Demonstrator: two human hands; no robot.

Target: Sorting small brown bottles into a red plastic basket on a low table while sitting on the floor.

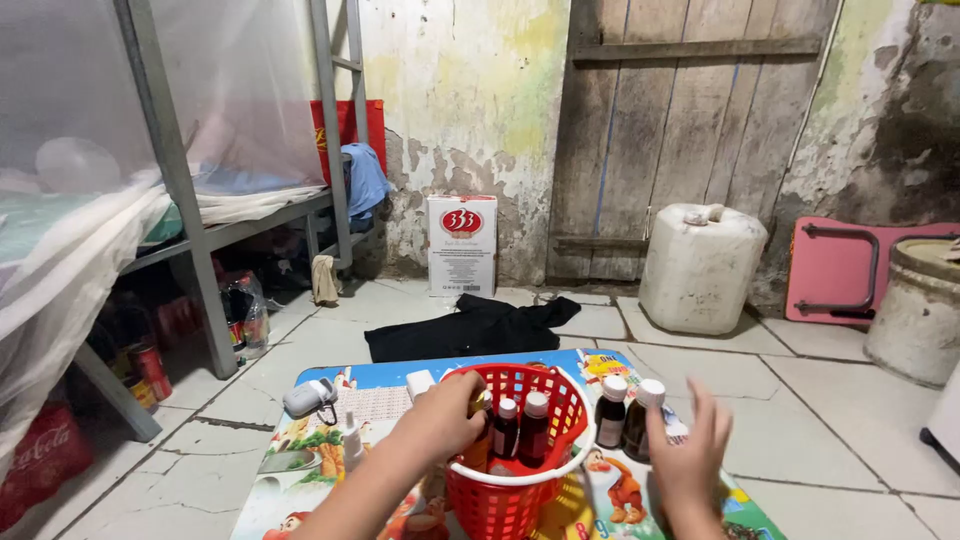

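Note:
A red plastic basket (560, 400) stands on a low table with a colourful cartoon top (370, 400). Inside it stand dark bottles with white caps (523, 428). My left hand (440, 418) is at the basket's left rim, fingers closed around a small bottle with a yellowish top (481, 404). My right hand (692, 455) hovers open, fingers spread, just right of two dark brown bottles with white caps (625, 412) that stand on the table beside the basket.
A small white spray bottle (352, 440) and a grey device (308, 397) lie on the table's left. Beyond are a black cloth (470, 328), a white box (461, 243), a white jerrycan (700, 265), a pink folded table (845, 270) and a metal bunk bed (190, 200).

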